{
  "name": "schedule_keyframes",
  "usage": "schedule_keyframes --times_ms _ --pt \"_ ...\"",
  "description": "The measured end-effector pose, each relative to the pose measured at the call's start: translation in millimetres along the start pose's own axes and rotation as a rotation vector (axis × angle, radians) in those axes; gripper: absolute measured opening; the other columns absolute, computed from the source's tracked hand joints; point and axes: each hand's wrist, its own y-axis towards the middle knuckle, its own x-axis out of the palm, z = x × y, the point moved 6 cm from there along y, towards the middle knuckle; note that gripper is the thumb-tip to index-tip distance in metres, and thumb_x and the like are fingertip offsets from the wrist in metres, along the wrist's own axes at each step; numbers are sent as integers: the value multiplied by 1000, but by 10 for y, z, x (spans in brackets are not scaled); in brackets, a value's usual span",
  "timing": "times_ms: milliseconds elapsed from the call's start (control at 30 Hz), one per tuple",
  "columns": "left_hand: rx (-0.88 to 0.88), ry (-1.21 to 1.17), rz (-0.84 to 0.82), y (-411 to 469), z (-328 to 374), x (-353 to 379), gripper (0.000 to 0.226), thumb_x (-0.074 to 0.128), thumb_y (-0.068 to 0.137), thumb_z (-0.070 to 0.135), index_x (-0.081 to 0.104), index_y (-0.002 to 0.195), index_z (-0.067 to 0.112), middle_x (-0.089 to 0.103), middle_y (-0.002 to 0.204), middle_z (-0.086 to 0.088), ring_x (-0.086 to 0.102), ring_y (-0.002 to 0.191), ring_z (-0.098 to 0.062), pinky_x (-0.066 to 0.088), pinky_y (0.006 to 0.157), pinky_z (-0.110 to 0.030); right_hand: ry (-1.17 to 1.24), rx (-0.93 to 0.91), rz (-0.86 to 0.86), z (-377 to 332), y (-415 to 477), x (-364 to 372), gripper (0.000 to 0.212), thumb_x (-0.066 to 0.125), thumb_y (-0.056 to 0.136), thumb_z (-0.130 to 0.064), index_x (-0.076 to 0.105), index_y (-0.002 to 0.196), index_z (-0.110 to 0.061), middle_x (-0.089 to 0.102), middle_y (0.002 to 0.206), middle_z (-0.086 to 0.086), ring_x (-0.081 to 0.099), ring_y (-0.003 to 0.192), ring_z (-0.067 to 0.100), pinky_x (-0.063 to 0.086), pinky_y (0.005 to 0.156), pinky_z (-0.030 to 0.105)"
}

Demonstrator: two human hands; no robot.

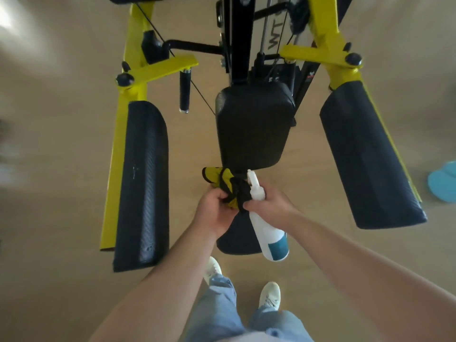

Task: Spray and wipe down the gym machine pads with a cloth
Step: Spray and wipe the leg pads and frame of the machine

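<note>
A yellow and black gym machine stands in front of me with three black pads: a long left arm pad, a centre back pad and a right arm pad. A black seat pad shows below my hands. My left hand grips a bunched yellow and black cloth just below the centre pad. My right hand holds the neck of a white spray bottle with a teal label, nozzle pointing up towards the centre pad, and its fingers also touch the cloth.
The yellow frame with black knobs, cables and a hanging black handle surrounds the pads. A blue object lies on the wooden floor at the right edge. My feet in white shoes stand just before the seat.
</note>
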Motion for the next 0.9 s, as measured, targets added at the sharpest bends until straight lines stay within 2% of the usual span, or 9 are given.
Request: schedule_keyframes --times_ms 133,233,333,433,500,600,767,833,900 --pt "62 19 47 -118 107 -69 39 33 94 -9 65 105 11 75 94 -14 75 85 -24 54 79 -41 -62 -15 -32 -220 -6 93 31 72 92 -20 54 112 -36 66 97 1 61 87 16 47 72 32" --pt "82 -17 111 -137 150 -200 42 39 92 -6 59 126 9 69 111 -20 70 101 -31 56 80 -42 -117 -30 -56 -314 41 123 33 73 88 -24 55 111 -38 67 98 1 63 91 20 52 78 37" --pt "75 -81 208 -136 162 -294 47 39 91 -7 57 130 13 71 110 -18 71 100 -30 57 80 -41 -156 -58 -99 -367 102 144 35 74 87 -23 54 110 -39 66 97 -2 63 91 19 51 74 35" --pt "109 -97 262 -155 190 -278 47 41 90 -5 58 130 13 68 120 -24 68 113 -36 55 96 -49 -204 -101 -181 -438 181 141 41 74 89 -23 52 120 -38 64 96 -4 62 88 15 47 69 30" --pt "141 -119 308 -157 206 -263 48 41 90 -4 59 131 15 66 128 -25 63 122 -40 47 108 -57 -282 -139 -243 -500 221 119 48 72 90 -25 49 130 -35 61 95 -5 59 84 11 44 64 28" --pt "202 -145 362 -195 206 -166 52 42 89 -2 57 135 14 65 131 -24 62 124 -41 44 109 -61 -410 -218 -327 -594 249 54 65 71 90 -28 39 146 -39 62 98 -5 62 86 14 51 66 30" --pt "336 -139 462 -366 99 45 52 44 92 -6 58 136 20 69 127 -18 67 117 -38 53 99 -59 -471 -397 -397 -682 265 -148 72 71 86 -26 36 146 -45 64 94 -7 65 79 12 49 61 25" --pt "410 -125 530 -480 56 117 51 48 96 -7 58 134 25 73 120 -12 72 109 -32 61 84 -50 -493 -448 -410 -689 268 -230 69 71 85 -26 38 144 -44 65 94 -6 66 80 14 54 64 30" --pt "476 -91 608 -616 15 187 50 53 96 -9 58 130 27 75 113 -9 75 99 -25 62 70 -36 -507 -481 -435 -691 269 -269 65 70 85 -26 41 141 -43 66 94 -5 67 81 16 57 68 33"
